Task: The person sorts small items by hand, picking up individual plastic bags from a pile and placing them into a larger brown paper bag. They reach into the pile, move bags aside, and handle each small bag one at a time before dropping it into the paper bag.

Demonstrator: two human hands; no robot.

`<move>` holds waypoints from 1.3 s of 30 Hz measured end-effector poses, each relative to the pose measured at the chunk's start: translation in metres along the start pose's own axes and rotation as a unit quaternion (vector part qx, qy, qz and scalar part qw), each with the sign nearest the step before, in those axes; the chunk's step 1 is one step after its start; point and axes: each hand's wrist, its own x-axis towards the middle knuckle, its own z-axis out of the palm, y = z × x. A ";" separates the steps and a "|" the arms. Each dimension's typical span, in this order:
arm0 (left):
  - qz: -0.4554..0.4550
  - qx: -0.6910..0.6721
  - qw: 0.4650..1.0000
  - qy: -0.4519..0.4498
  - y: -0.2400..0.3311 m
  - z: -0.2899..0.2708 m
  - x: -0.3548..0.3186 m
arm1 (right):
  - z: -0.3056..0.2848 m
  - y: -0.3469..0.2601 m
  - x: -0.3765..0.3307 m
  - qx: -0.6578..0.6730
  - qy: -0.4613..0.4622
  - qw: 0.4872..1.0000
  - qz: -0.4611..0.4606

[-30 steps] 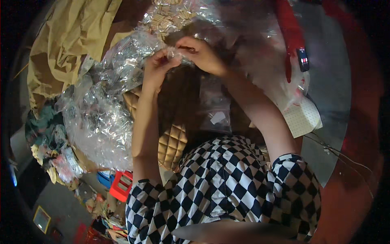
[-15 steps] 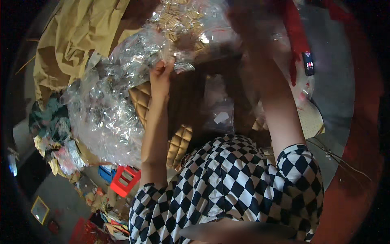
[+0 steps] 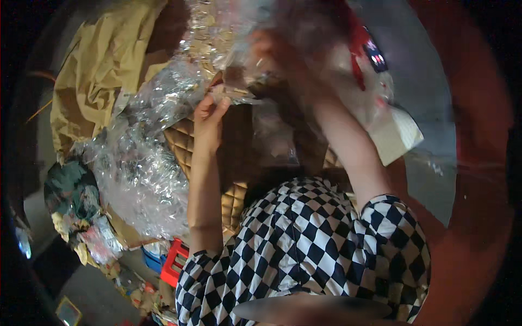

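Clear plastic [image 3: 239, 98] sits pinched in the left hand [image 3: 211, 113]; the right hand [image 3: 265, 45] is blurred, its grip impossible to tell.

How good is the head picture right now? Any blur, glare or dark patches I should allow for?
Head view: the right hand is smeared, likely by motion, the left hand looks sharper; head view: bright glints speckle the clear plastic; head view: corners fall to black, and the phone shows bright spots.
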 end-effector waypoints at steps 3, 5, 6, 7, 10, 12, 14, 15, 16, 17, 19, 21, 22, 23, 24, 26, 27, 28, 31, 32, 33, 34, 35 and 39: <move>-0.022 0.022 0.998 -0.046 0.008 0.004 -0.004 | 0.055 0.010 -0.074 -0.078 -0.013 0.997 0.000; -0.005 0.161 0.987 -0.009 -0.010 -0.022 -0.016 | 0.050 0.001 -0.117 -0.228 0.017 0.973 0.011; -0.006 0.152 0.988 0.015 -0.019 -0.035 -0.024 | 0.041 -0.003 -0.133 -0.370 0.038 0.928 0.014; -0.002 0.141 0.989 0.033 -0.025 -0.040 -0.027 | 0.023 0.009 -0.147 -0.403 0.079 0.910 0.059; -0.029 0.117 0.992 0.047 -0.042 -0.039 -0.035 | -0.019 0.047 -0.172 -0.603 0.160 0.768 0.145; -0.028 0.075 0.996 0.049 -0.047 -0.038 -0.040 | -0.023 0.053 -0.168 -0.621 0.180 0.758 0.083; -0.020 0.072 0.996 0.057 -0.042 -0.017 -0.041 | -0.035 0.062 -0.174 -0.642 0.205 0.738 0.027; -0.011 0.068 0.996 0.060 -0.041 -0.008 -0.038 | -0.050 0.079 -0.183 -0.706 0.178 0.685 0.017; -0.049 0.078 0.995 0.041 -0.040 -0.014 -0.034 | -0.056 0.085 -0.181 -0.762 0.144 0.631 0.002; -0.046 0.078 0.995 0.043 -0.040 -0.017 -0.035 | -0.061 0.090 -0.181 -0.762 0.143 0.632 -0.003; -0.081 0.045 0.996 0.011 -0.033 -0.016 -0.038 | -0.068 0.094 -0.179 -0.659 0.150 0.737 0.023; -0.079 0.068 0.995 0.007 -0.034 -0.022 -0.042 | -0.073 0.093 -0.173 -0.636 0.136 0.753 0.101; -0.078 0.093 0.993 0.005 -0.034 -0.026 -0.045 | -0.075 0.092 -0.170 -0.607 0.121 0.765 0.178; -0.075 0.092 0.993 0.008 -0.037 -0.031 -0.046 | -0.075 0.092 -0.169 -0.608 0.118 0.765 0.175; -0.086 0.094 0.992 -0.007 -0.040 -0.037 -0.047 | -0.075 0.091 -0.169 -0.448 0.187 0.851 0.201; -0.094 0.102 0.990 0.002 -0.035 -0.042 -0.057 | -0.050 0.081 -0.159 -0.264 0.225 0.912 0.220; -0.094 0.141 0.985 -0.024 -0.034 -0.036 -0.062 | -0.025 0.070 -0.157 -0.162 0.263 0.924 0.226; -0.093 0.178 0.979 -0.042 -0.036 -0.032 -0.066 | 0.006 0.051 -0.152 -0.060 0.292 0.925 0.235; 0.035 0.247 0.967 -0.057 -0.043 0.000 -0.059 | 0.075 0.004 -0.152 0.130 0.175 0.933 0.285; 0.069 0.226 0.971 -0.034 -0.049 0.010 -0.053 | 0.079 0.010 -0.156 0.207 0.106 0.940 0.248; 0.018 0.180 0.983 -0.006 -0.055 0.017 -0.055 | 0.083 0.014 -0.152 0.213 0.078 0.940 0.255; -0.006 0.197 0.980 -0.005 -0.074 0.007 -0.058 | 0.090 0.017 -0.149 0.105 0.036 0.972 0.209; 0.037 0.258 0.965 0.029 -0.078 0.008 -0.063 | 0.091 0.018 -0.148 -0.007 0.006 0.988 0.152; 0.088 0.278 0.950 0.110 -0.014 -0.016 -0.071 | 0.069 0.027 -0.164 0.083 0.079 0.949 0.293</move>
